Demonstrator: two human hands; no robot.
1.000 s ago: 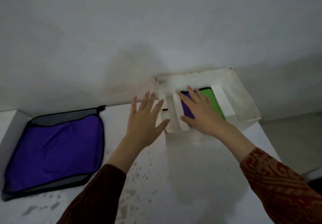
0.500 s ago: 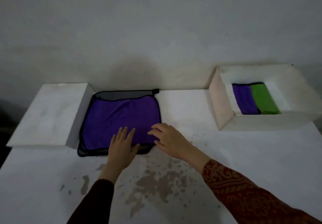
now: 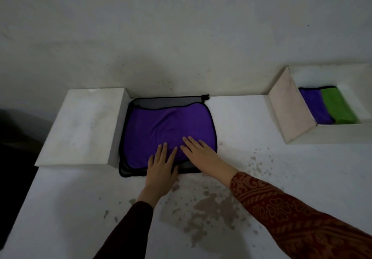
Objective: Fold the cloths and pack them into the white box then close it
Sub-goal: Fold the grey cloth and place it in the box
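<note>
Resting flat and unclenched on the purple cloth [image 3: 167, 130] at its six o'clock edge, left hand [image 3: 161, 168] and right hand [image 3: 203, 154] gripped nothing; the cloth looked soft, light, floppy, best pinched at its near corners.

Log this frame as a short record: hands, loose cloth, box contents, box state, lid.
left hand: flat, open, on the cloth's near edge
right hand: flat, open, on the cloth's near right part
cloth: purple with grey border, spread flat on the table, unfolded
box: open, far right
box contents: folded purple cloth beside folded green cloth
lid: left of the cloth
</note>
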